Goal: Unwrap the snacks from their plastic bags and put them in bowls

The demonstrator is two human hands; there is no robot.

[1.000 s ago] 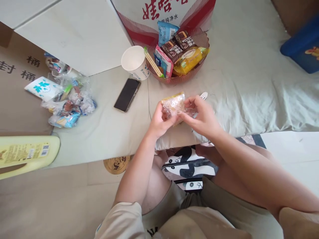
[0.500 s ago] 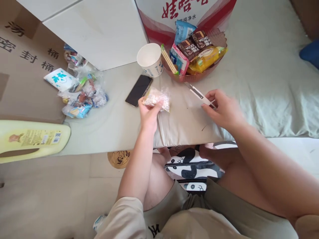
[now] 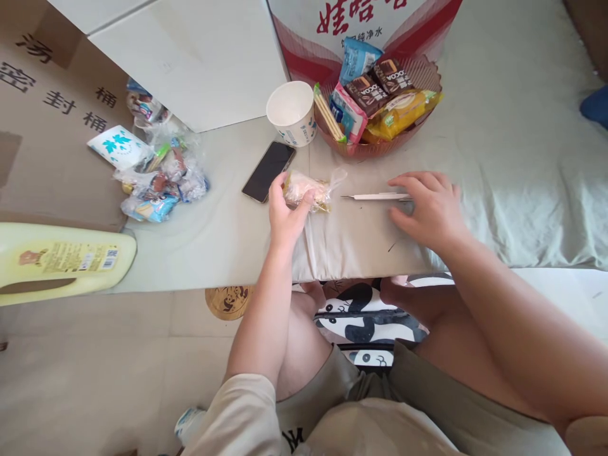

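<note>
My left hand (image 3: pixel 289 212) is closed around a small snack in a clear plastic wrapper (image 3: pixel 308 190), pale and yellowish inside. The wrapper's loose twisted end points right. A slim white utility knife (image 3: pixel 375 197) with its blade out points left, toward the snack. Over the knife's rear end, my right hand (image 3: pixel 430 209) has its thumb and fingers apart, not gripping it. Part of the handle is hidden by that hand. A black phone (image 3: pixel 268 171) lies just behind my left hand.
Behind stand a white paper cup (image 3: pixel 292 114) and a ribbed brown bowl (image 3: pixel 380 149) of packaged snacks. At left are a heap of wrapped items (image 3: pixel 164 180), a pale yellow jug (image 3: pixel 66 259) and a cardboard box (image 3: pixel 47 164). The cloth-covered surface's front edge (image 3: pixel 351 277) runs above my legs.
My right hand has let go of the utility knife and spread its fingers. The knife has turned from slanting to nearly level. The snack stays in my left hand, its wrapper end now extended right.
</note>
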